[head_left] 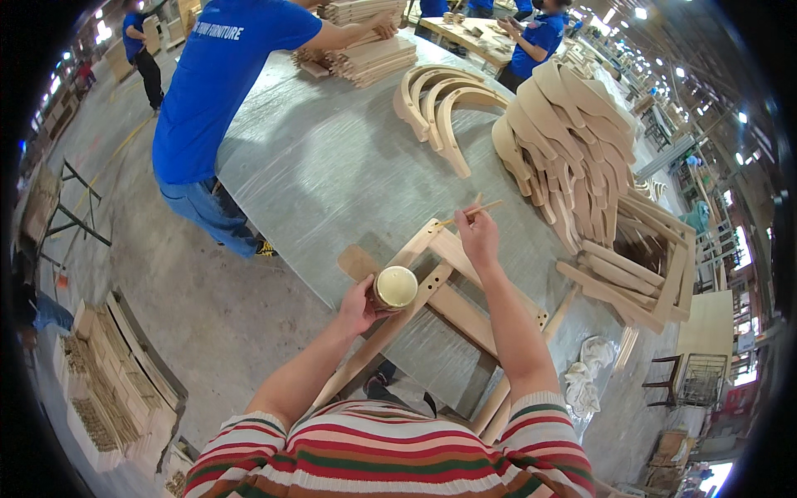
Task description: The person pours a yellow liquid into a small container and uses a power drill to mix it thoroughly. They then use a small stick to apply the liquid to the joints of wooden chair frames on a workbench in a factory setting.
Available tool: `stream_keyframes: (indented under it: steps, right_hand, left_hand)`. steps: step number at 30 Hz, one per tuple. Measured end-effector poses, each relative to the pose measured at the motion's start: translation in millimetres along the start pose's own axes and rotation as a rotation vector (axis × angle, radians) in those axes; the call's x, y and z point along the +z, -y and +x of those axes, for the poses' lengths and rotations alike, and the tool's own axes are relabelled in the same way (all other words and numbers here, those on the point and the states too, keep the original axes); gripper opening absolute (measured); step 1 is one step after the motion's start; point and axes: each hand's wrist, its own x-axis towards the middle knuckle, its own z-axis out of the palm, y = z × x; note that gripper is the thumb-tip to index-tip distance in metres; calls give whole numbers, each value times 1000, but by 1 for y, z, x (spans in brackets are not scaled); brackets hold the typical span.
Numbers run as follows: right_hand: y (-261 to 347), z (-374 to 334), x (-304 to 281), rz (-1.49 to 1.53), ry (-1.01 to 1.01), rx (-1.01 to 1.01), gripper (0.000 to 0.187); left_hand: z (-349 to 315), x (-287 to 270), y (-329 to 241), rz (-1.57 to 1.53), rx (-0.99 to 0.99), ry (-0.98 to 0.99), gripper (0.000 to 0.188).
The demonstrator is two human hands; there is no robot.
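My left hand (359, 307) is wrapped round a cup (394, 287) filled with a cream-coloured substance, held over a wooden frame (470, 319). Between the fingers of my right hand (479, 238) is a thin wooden stick (493, 205). A lighter tip pokes out to the left, close to the frame's far corner; whether it touches the wood I cannot tell. Dark round holes show in the frame's bars. A flat, rounded wooden piece (357, 261) sticks out beyond the cup, partly hidden by it.
The frame rests on a large grey table (324, 174). Curved wooden parts (448, 108) lie ahead, beside a tall stack of shaped pieces (573, 141) on the right. Crumpled white plastic (586, 373) is near my right elbow. A co-worker in blue (216, 91) leans over the far left edge.
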Motion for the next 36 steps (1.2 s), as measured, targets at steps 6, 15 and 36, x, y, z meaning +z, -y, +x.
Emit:
stream_keyframes:
  steps: [6,15,36]
  right_hand:
    - [-5,4,11,-38,26,-89,18]
    - [-14,19,5,-56,11,-61,17]
    - [-11,38,-17,-322,443,-340,14]
  left_hand:
    - [-3,-4,-1,-22,13,-22,38]
    - [-6,-7,-1,-13,35,26,39]
    - [-5,-3,1,36,8,-30,39]
